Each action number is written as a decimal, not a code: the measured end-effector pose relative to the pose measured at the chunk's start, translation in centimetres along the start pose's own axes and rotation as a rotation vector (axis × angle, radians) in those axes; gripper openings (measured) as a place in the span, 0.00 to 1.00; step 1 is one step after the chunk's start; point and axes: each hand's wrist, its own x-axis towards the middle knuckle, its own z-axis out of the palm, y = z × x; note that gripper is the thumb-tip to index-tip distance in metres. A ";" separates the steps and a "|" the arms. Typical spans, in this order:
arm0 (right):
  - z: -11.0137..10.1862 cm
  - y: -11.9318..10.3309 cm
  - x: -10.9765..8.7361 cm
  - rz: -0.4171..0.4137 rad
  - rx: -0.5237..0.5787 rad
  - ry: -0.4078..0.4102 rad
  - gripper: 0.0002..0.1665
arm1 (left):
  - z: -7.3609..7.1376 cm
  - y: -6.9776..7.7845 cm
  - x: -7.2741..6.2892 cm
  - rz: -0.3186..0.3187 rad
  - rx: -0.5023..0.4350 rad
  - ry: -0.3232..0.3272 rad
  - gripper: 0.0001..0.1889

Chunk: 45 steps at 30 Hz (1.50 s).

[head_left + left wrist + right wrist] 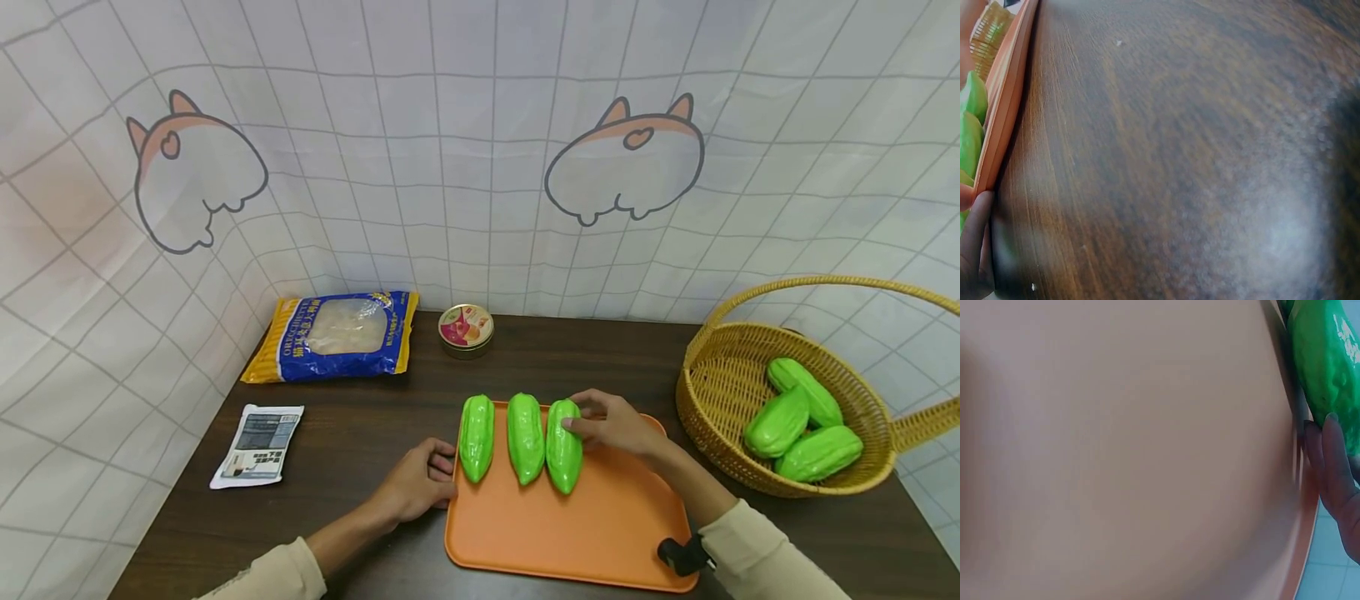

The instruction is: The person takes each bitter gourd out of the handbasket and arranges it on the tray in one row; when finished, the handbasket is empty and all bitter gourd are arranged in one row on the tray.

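Three glossy green bitter melons lie side by side, pointed ends toward me, along the far left part of an orange tray. On the rightmost bitter melon, my right hand has its thumb on top and its fingers around the far end. The right wrist view shows fingertips against that bitter melon. At the tray's left rim, my left hand pinches the edge, as the left wrist view also shows. The left bitter melon and the middle one are untouched.
A wicker basket with three more bitter melons stands right of the tray. Toward the back are a blue and yellow pasta bag and a round tin. A white packet lies at left; a patterned cloth backs the table.
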 end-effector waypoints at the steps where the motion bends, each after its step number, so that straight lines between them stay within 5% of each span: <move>1: 0.1 0.0 0.1 0.003 -0.002 0.002 0.35 | 0.0 0.0 0.0 -0.001 0.000 -0.001 0.32; 17: 0.5 0.2 0.0 -0.009 -0.096 0.016 0.38 | 0.0 0.0 0.0 -0.008 0.002 0.006 0.32; 45: 2.3 -0.3 0.6 0.023 -0.028 0.094 0.35 | 0.1 -0.4 0.1 0.008 0.011 0.011 0.31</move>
